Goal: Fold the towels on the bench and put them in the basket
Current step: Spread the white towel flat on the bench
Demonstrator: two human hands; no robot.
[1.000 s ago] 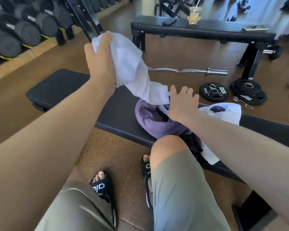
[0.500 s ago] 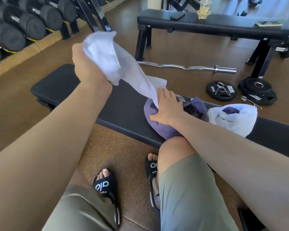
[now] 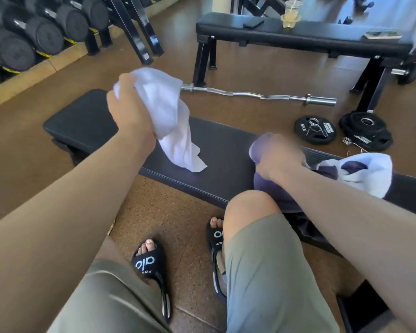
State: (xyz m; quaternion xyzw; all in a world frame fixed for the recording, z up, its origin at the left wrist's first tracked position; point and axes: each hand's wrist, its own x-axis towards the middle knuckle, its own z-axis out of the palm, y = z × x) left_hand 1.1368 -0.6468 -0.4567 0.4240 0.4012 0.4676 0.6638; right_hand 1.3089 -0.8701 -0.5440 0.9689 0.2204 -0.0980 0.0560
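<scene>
My left hand [image 3: 130, 111] grips a white towel [image 3: 168, 116] and holds it bunched above the black bench [image 3: 216, 150], its loose end hanging down to the pad. My right hand [image 3: 279, 157], blurred, is curled on a purple towel [image 3: 269, 186] lying on the bench in front of my right knee. Another white towel [image 3: 370, 171] with dark cloth in it lies crumpled to the right of that hand. No basket is in view.
A second black bench [image 3: 298, 34] stands behind, carrying a drink cup [image 3: 291, 15] and a phone [image 3: 252, 21]. A curl bar [image 3: 257, 94] and weight plates [image 3: 315, 129] lie on the floor between the benches. A dumbbell rack [image 3: 34, 32] lines the left wall.
My left hand has pulled the white towel free of the pile and lowered it over the left of the bench. My right hand has closed on the purple towel.
</scene>
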